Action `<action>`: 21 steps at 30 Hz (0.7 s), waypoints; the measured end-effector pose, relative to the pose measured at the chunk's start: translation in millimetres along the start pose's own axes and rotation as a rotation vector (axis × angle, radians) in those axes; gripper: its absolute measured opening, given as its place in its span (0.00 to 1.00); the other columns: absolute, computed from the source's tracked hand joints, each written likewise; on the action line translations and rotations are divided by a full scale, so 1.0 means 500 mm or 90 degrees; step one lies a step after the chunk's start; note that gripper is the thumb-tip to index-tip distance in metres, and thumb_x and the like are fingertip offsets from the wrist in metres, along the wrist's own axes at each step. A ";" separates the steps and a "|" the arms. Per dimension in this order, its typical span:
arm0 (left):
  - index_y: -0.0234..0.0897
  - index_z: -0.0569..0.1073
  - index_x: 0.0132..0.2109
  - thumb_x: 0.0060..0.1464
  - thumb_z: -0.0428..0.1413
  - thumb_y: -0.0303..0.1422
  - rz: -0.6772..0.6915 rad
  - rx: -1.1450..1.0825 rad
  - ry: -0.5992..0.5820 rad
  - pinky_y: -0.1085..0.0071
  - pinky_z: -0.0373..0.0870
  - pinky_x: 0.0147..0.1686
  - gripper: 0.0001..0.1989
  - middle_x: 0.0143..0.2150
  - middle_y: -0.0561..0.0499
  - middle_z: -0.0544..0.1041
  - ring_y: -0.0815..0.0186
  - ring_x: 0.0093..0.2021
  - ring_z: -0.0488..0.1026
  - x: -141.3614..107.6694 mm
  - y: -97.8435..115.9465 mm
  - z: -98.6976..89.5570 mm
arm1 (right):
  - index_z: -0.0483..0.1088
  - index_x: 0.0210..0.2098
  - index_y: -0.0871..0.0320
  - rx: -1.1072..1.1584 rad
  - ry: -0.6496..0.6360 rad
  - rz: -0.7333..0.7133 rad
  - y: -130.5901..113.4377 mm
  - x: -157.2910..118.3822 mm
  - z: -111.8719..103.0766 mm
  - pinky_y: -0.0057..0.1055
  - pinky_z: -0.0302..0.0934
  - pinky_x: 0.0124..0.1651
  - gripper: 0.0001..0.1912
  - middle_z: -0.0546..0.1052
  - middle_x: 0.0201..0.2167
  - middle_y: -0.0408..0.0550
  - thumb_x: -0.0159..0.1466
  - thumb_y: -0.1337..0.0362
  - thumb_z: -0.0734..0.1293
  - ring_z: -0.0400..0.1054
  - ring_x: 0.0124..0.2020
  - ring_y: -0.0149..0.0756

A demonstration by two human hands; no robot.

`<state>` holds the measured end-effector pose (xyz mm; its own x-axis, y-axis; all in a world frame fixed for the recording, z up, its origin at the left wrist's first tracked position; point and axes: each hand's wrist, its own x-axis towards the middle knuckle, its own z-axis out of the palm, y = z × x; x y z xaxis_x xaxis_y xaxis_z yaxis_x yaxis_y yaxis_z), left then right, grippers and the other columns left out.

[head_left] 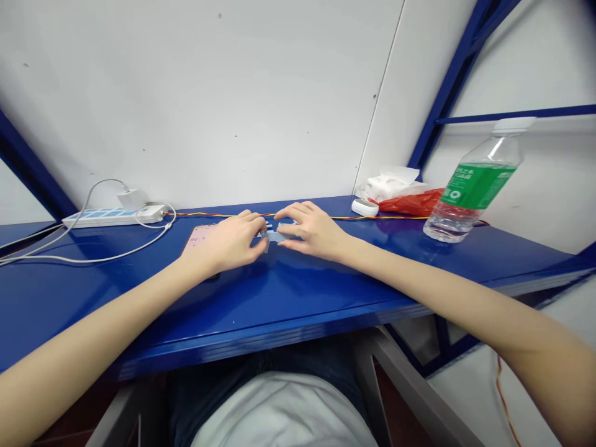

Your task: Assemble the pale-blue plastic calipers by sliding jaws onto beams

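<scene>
Between my two hands, low over the blue table, is a small, pale blue, partly see-through plastic piece (276, 236). My left hand (235, 239) has its fingers curled, with thumb and fingertips at the piece's left end. From the other side my right hand (314, 231) takes the right end between thumb and fingers, its upper fingers bent and a little apart. Fingers cover parts of the piece, so its exact kind cannot be made out. A phone (194, 241) with a lit pink screen lies partly under my left hand and wrist.
On the blue table (288, 292), a white power strip (112, 215) with a charger and cable lies left. A water bottle (470, 186), red plastic bag (410, 202), tissue pack (391, 184) and small white device (365, 207) stand right. A red-yellow wire runs along the back.
</scene>
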<state>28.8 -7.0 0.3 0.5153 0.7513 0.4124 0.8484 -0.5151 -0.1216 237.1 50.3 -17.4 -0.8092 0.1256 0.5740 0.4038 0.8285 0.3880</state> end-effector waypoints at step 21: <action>0.36 0.69 0.38 0.54 0.45 0.31 0.000 0.028 -0.026 0.65 0.68 0.41 0.10 0.39 0.46 0.74 0.60 0.42 0.70 -0.004 -0.042 -0.002 | 0.75 0.35 0.57 0.041 -0.037 0.136 0.029 -0.008 -0.005 0.39 0.56 0.49 0.09 0.73 0.46 0.52 0.63 0.60 0.65 0.65 0.48 0.41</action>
<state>9.7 2.2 2.8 0.5185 0.7681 0.3759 0.8527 -0.4970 -0.1606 247.2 60.3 -12.3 -0.7324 0.3309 0.5950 0.5415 0.8129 0.2145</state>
